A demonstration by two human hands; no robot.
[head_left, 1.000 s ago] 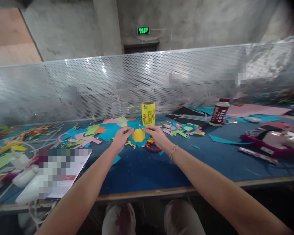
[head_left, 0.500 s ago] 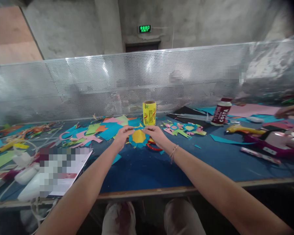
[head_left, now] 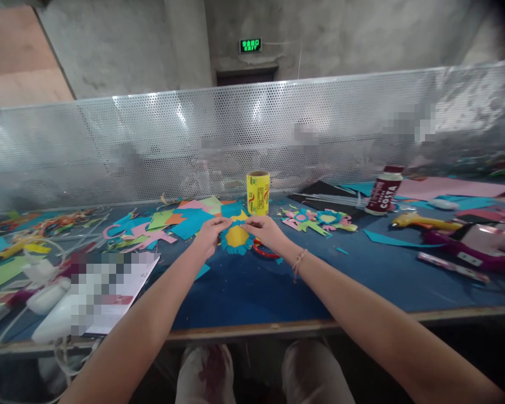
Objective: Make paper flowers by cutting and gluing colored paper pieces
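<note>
l hand & r hand each pinched upper rim of yellow/blue paper flower, arms angled inward, stretched fwd past tabletop's near edge.

Cannot see all of the curved red handle, partly behind the right hand. Cannot read small print on the yellow cylindrical roll, nor identify the purple-and-white object cut off at right.
</note>
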